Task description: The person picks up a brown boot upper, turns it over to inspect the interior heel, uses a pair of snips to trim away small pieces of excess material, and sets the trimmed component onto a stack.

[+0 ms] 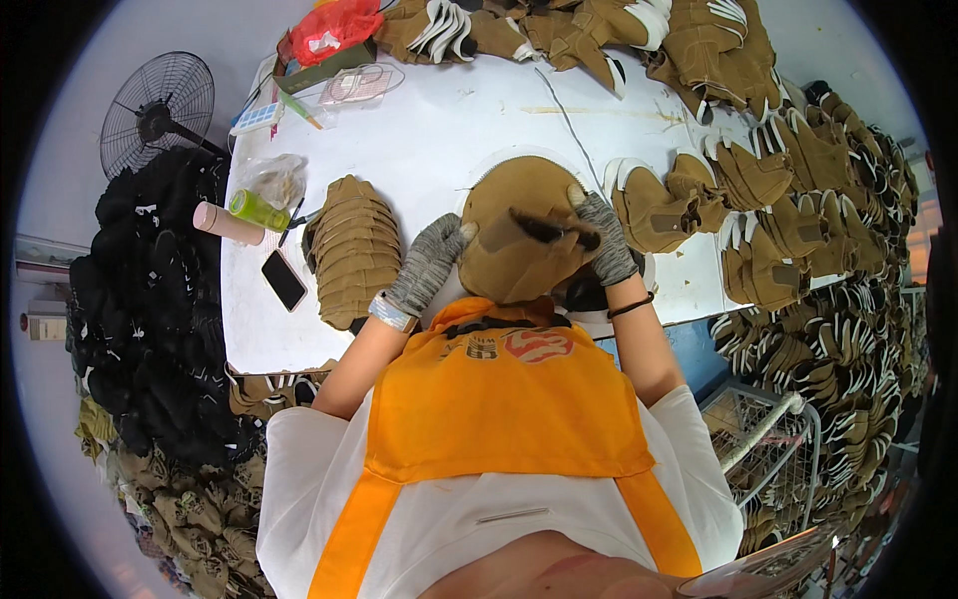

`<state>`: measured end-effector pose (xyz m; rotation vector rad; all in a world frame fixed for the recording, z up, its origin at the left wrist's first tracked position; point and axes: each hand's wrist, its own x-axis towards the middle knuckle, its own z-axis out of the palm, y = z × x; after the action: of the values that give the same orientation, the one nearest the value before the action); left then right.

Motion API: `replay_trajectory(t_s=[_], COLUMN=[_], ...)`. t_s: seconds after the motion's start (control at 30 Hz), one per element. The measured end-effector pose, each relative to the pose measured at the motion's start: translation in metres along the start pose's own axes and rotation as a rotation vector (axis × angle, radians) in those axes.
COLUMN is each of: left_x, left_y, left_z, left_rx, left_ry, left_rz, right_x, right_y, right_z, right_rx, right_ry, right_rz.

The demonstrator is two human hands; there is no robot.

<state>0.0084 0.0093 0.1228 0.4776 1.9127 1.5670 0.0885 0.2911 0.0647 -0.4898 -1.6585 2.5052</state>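
Observation:
Between my two hands is a brown suede-like shoe upper [499, 230], with a dark opening on its right part. My left hand [434, 262], in a grey knitted glove with bare fingertips, grips the left edge with the thumb on top. On the opposite edge my right hand [605, 238], gloved the same way, pinches the upper, thumb uppermost; its other fingers are hidden beneath. A row of overlapping brown uppers [357, 250] lies left of my left hand. Right of my right hand stand more brown uppers with white edges [649, 210].
On the white table [469, 120] lie a phone [284, 280], a pink bottle [229, 223], a green container [258, 210] and a box with a red bag [334, 32]. A fan [155, 120] stands left above black piles [150, 309]. A wire cart [768, 449] is at lower right.

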Motion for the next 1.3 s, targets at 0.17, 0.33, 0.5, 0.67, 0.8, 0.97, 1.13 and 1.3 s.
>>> replay_trajectory(t_s=[0.17, 0.33, 0.5, 0.67, 0.8, 0.97, 1.13, 1.3], left_x=[0.008, 0.017, 0.014, 0.021, 0.02, 0.024, 0.026, 0.024], left_y=[-0.021, -0.006, 0.011, -0.02, 0.024, 0.057, 0.085, 0.121], left_z=[0.019, 0.014, 0.027, -0.005, 0.008, 0.037, 0.034, 0.053], left_rx=[-0.237, -0.134, -0.226, 0.143, 0.342, 0.356, 0.75, 0.237], left_ry=[0.092, 0.091, 0.128, 0.024, 0.178, 0.339, 0.181, -0.078], left_rz=[0.043, -0.021, -0.085, -0.063, -0.025, 0.417, 0.565, 0.4], right_x=[0.002, 0.031, 0.077, 0.006, -0.015, -0.035, -0.043, -0.027], right_y=[-0.007, 0.006, 0.112, 0.022, -0.048, -0.095, -0.103, -0.12], right_z=[0.018, -0.02, -0.081, -0.017, 0.01, 0.06, 0.071, 0.088], right_rx=[-0.422, 0.219, -0.709, -1.506, -0.574, -0.059, -0.271, -0.572], right_ry=[0.199, 0.019, -0.105, 0.063, 0.422, 0.047, -0.077, -0.104], right_rz=[0.056, 0.214, 0.098, -0.346, -0.428, -0.171, -0.129, -0.012])
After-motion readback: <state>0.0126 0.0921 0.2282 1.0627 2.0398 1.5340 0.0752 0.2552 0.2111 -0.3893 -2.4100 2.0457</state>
